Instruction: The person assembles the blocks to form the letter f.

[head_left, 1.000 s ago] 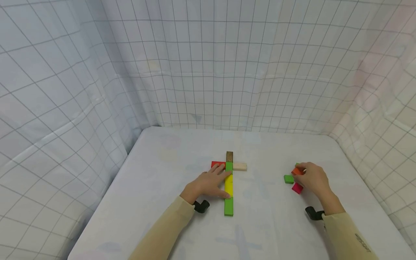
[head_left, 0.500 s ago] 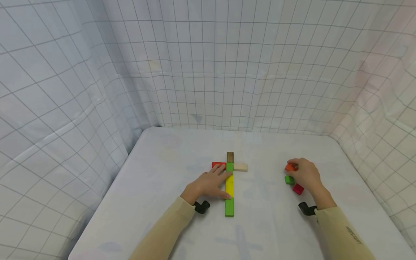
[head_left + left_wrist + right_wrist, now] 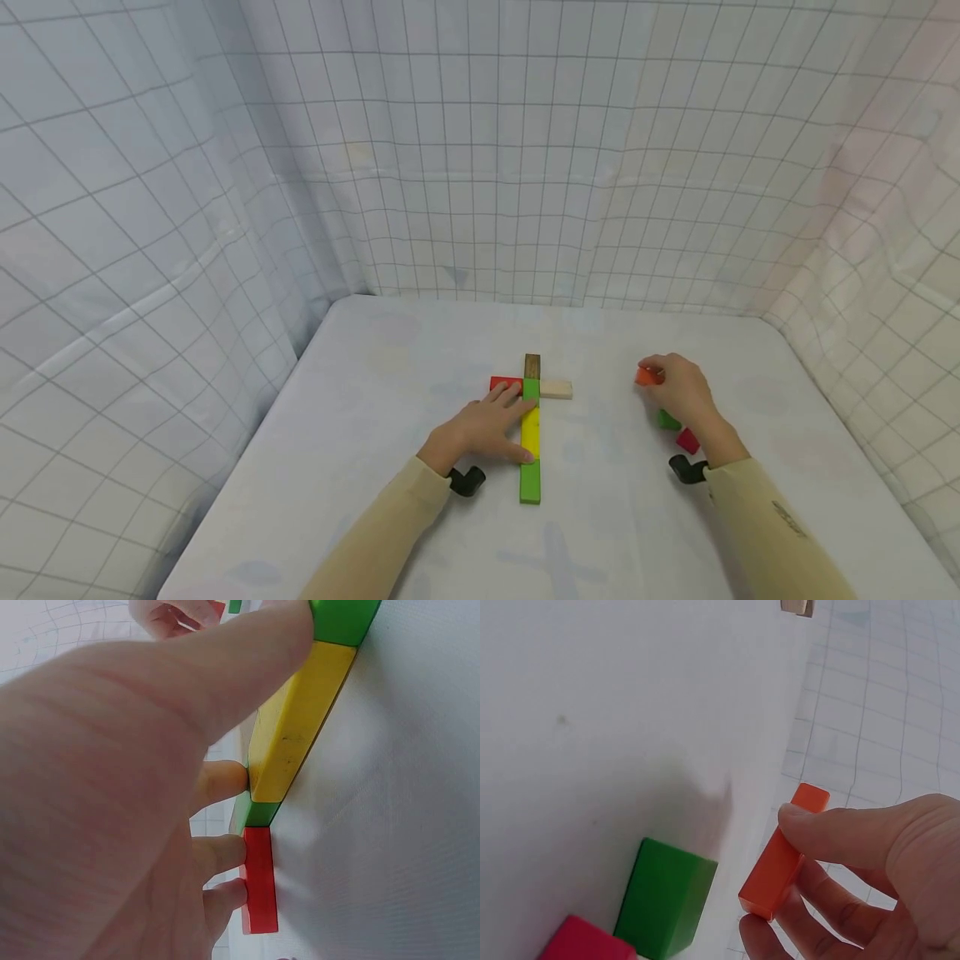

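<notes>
Orange block (image 3: 772,866) sits pinched in my right hand (image 3: 681,390), thumb on one face and fingers behind; it looks held off the white table (image 3: 420,350), though I can't be sure its far end is clear. From it, a loose green block (image 3: 662,894) lies near at five o'clock, partly under my hand as my head sees it, and a crimson block (image 3: 688,441) lies just past that, between four and five o'clock of the green.

Well apart, a little under nine o'clock from what I'm pinching, a cross of blocks lies flat. Around its middle green block (image 3: 531,391), a brown block (image 3: 532,367) stands at twelve o'clock, a pale block (image 3: 556,389) at three, a red block (image 3: 260,881) at nine and a yellow block (image 3: 531,429) at six. Below the yellow, also at six, comes the near green block (image 3: 529,482), end to end with it.

My left hand (image 3: 480,427) grasps nothing: its fingers are spread at the yellow block's nine o'clock. Two fingertips touch the red block, another touches the yellow near its upper end, and my thumb tip lies at the join of yellow and near green.

Beige sleeves (image 3: 375,533) cover both forearms, and gridded cloth (image 3: 480,167) hangs at twelve o'clock beyond the table.
</notes>
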`<state>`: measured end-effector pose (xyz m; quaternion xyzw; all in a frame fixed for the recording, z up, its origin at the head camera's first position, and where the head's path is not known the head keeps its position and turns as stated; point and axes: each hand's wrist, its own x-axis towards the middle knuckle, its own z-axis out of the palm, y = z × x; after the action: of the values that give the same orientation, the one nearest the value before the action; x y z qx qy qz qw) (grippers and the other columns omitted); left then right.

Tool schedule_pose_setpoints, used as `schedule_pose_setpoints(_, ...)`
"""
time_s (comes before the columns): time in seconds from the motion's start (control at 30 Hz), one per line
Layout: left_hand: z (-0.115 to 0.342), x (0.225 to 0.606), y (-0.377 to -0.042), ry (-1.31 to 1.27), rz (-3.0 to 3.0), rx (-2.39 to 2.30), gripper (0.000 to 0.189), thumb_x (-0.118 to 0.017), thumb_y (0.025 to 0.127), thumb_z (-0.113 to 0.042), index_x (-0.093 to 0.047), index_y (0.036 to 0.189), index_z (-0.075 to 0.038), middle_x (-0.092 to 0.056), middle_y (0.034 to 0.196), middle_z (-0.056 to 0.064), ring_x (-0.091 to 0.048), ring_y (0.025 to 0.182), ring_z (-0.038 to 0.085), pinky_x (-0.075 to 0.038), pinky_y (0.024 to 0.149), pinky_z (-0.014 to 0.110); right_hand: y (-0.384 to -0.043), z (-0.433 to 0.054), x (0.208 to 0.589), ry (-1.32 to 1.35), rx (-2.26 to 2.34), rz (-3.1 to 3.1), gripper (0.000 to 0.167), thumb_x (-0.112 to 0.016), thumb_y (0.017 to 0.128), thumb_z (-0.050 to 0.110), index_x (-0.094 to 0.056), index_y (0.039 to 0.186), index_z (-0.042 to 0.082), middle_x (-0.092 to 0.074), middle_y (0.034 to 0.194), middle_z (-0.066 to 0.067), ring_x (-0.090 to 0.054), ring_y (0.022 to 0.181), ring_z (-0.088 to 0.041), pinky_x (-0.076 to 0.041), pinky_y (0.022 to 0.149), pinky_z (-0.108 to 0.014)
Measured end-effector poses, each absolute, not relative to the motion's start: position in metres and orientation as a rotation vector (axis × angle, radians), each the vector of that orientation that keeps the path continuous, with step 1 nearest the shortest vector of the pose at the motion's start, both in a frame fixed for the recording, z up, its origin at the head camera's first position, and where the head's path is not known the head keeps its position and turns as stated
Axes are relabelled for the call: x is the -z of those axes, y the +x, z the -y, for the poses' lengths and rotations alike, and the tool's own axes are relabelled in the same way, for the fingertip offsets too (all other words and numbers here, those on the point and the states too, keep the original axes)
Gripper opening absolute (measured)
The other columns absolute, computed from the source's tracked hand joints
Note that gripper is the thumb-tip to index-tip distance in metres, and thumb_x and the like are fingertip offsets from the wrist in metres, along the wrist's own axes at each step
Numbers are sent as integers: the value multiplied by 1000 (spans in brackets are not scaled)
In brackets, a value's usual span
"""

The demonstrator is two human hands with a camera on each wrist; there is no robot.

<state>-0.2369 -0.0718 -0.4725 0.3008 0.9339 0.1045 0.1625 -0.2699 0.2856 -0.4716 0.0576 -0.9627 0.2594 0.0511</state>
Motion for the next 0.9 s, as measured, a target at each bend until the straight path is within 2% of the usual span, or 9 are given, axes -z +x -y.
schedule_pose_setpoints(0.27,71,471,-235,848,-2666,-283,94,-67,85,-66,-29,161,-25,-12,168,7,-10,154,26,-32,112,55,-285,-269,469,267,-773,2896,35,-72,88,2,-70,123,4,-65,110,-20,-59,99,-36,-50,87,-53)
schedule_pose_setpoints(0.43,71,471,-235,843,-2668,-282,94,-67,85,-66,-29,160,-25,-12,168,6,-9,154,26,-31,113,55,-295,-257,465,331,-746,2887,36,-73,86,1,-70,122,3,-66,106,-18,-61,96,-35,-51,85,-51)
schedule_pose_setpoints(0.7,71,474,-235,848,-2679,-263,93,-66,85,-67,-29,160,-26,-12,168,6,-10,154,25,-31,113,55,-308,-235,460,406,-743,2879,37,-73,84,-3,-71,120,0,-67,112,-20,-61,102,-37,-50,89,-52)
schedule_pose_setpoints(0.9,70,473,-234,839,-2685,-253,94,-67,85,-67,-29,160,-27,-12,168,5,-9,154,25,-31,113,55,-321,-220,457,482,-707,2878,37,-75,81,-3,-73,118,2,-67,109,-17,-61,101,-35,-50,90,-51)
